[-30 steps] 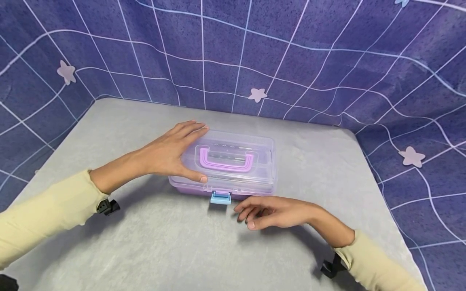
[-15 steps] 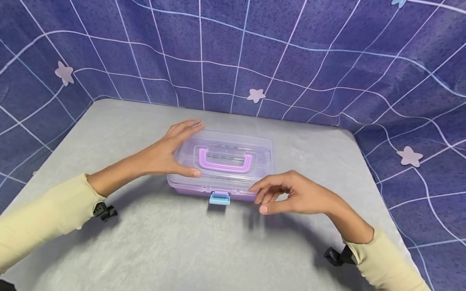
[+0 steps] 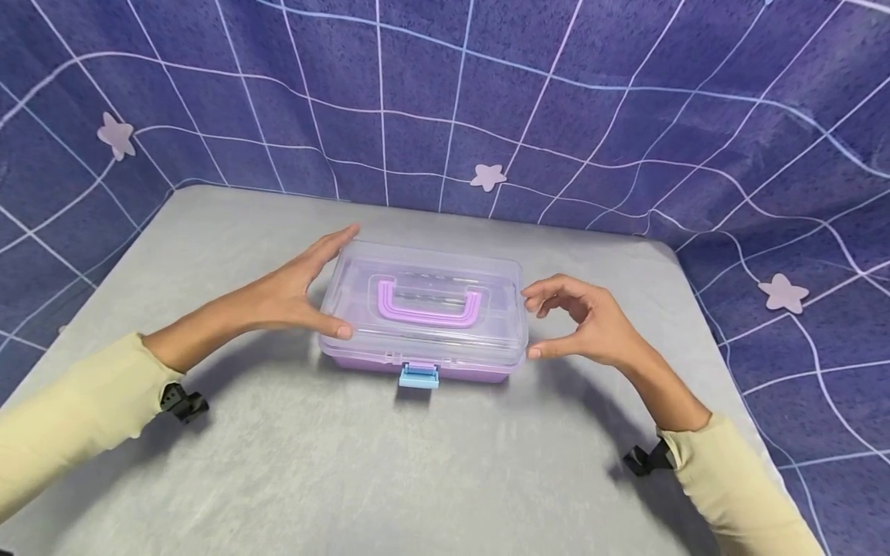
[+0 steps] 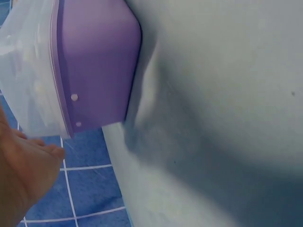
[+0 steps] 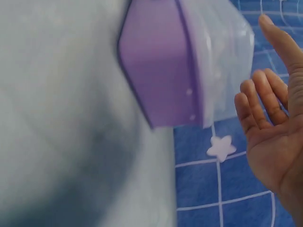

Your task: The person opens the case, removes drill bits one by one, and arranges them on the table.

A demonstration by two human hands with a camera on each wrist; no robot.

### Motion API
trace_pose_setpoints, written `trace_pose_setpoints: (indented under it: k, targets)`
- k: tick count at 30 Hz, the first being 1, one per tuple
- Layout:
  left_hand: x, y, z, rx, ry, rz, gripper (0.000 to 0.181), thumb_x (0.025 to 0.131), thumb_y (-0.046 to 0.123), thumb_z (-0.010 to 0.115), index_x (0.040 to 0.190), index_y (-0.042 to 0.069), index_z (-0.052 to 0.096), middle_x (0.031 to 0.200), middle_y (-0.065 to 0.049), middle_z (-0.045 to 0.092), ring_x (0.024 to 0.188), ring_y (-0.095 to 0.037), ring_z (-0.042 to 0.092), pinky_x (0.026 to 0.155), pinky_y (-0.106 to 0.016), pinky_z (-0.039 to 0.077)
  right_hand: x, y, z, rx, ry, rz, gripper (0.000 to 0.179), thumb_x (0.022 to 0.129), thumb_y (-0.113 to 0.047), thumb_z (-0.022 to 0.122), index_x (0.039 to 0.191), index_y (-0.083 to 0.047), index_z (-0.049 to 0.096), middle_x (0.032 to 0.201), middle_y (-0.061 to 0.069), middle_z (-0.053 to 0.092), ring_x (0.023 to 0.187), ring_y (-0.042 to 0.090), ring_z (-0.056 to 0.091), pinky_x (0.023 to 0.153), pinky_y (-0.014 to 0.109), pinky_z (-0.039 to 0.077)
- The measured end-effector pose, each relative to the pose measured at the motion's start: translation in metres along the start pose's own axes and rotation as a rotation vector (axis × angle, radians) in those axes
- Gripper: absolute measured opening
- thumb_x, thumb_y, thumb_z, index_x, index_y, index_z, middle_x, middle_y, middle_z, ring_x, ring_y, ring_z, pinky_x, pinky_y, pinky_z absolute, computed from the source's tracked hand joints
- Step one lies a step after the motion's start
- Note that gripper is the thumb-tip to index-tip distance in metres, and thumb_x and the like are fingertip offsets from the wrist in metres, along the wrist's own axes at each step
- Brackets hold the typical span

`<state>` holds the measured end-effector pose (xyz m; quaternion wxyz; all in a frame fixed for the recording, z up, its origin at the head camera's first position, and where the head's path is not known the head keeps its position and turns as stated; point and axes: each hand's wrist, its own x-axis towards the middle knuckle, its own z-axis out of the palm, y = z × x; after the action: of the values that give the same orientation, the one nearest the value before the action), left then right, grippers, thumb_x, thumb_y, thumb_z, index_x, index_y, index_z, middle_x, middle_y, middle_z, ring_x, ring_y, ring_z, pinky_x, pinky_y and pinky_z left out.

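Observation:
A plastic carry box with a clear lid and purple base stands in the middle of the table in the head view. Its purple handle lies flat on the lid, and a light blue latch sticks out at the front. My left hand is spread at the box's left end, thumb over the front corner. At the right end my right hand curves around the lid's edge with thumb and fingers apart. In the right wrist view, a gap shows between the right hand's fingers and the lid.
The box rests on a grey cloth-covered table. Behind and beside it hangs a dark blue curtain with a white grid and pale stars. Black wrist cameras are strapped to both sleeves.
My right hand has moved from the front of the box to its right end, its fingers spreading. The left hand has slid left off the lid's top to the left end.

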<state>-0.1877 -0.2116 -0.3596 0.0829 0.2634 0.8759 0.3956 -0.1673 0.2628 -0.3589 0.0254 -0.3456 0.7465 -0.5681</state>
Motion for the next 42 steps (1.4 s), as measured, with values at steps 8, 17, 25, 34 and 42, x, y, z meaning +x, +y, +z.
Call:
trace_pose_setpoints:
  k: [8, 17, 25, 34, 42]
  targets:
    - [-0.006, -0.013, -0.009, -0.137, -0.064, -0.006, 0.162, 0.062, 0.011, 0.11, 0.184, 0.016, 0.003, 0.191, -0.016, 0.01, 0.172, -0.055, 0.022, 0.136, -0.082, 0.01, 0.003, 0.031, -0.013, 0.082, -0.038, 0.014, 0.114, 0.06, 0.018, 0.102, 0.16, 0.015, 0.048, 0.163, 0.016, 0.063, 0.153, 0.011, 0.058, 0.129, 0.029, 0.048]
    - [-0.008, -0.028, -0.009, -0.182, -0.122, 0.015, 0.165, 0.059, 0.005, 0.111, 0.184, 0.017, 0.005, 0.189, -0.021, 0.016, 0.168, -0.058, 0.028, 0.134, -0.083, 0.014, 0.002, 0.044, -0.007, 0.066, -0.082, 0.135, 0.123, 0.068, 0.003, 0.106, 0.171, 0.009, 0.038, 0.176, 0.034, 0.039, 0.155, -0.001, 0.052, 0.131, 0.02, 0.041]
    - [-0.003, -0.03, -0.012, -0.159, -0.101, 0.02, 0.156, 0.06, 0.007, 0.111, 0.182, 0.009, 0.014, 0.188, -0.02, 0.023, 0.165, -0.057, 0.037, 0.134, -0.081, 0.018, 0.003, 0.043, -0.003, -0.012, -0.064, 0.166, 0.118, 0.074, 0.001, 0.102, 0.173, 0.003, 0.039, 0.178, 0.027, 0.041, 0.157, 0.01, 0.052, 0.13, 0.018, 0.04]
    - [0.008, -0.033, -0.023, -0.255, -0.125, 0.065, 0.13, 0.08, 0.024, 0.099, 0.181, 0.006, 0.019, 0.186, -0.022, 0.028, 0.158, -0.058, 0.045, 0.132, -0.076, 0.03, 0.012, 0.044, -0.006, 0.022, -0.037, 0.195, 0.127, 0.079, -0.061, 0.093, 0.173, 0.003, 0.037, 0.178, 0.029, 0.04, 0.159, 0.058, 0.043, 0.124, 0.013, 0.042]
    - [0.014, -0.032, -0.029, -0.265, -0.126, 0.081, 0.113, 0.098, 0.057, 0.085, 0.181, 0.013, 0.024, 0.184, -0.021, 0.033, 0.163, -0.052, 0.04, 0.133, -0.059, 0.037, 0.023, 0.042, -0.011, 0.023, 0.002, 0.217, 0.134, 0.074, -0.077, 0.083, 0.169, 0.008, 0.042, 0.171, 0.035, 0.047, 0.146, 0.016, 0.063, 0.119, 0.013, 0.048]
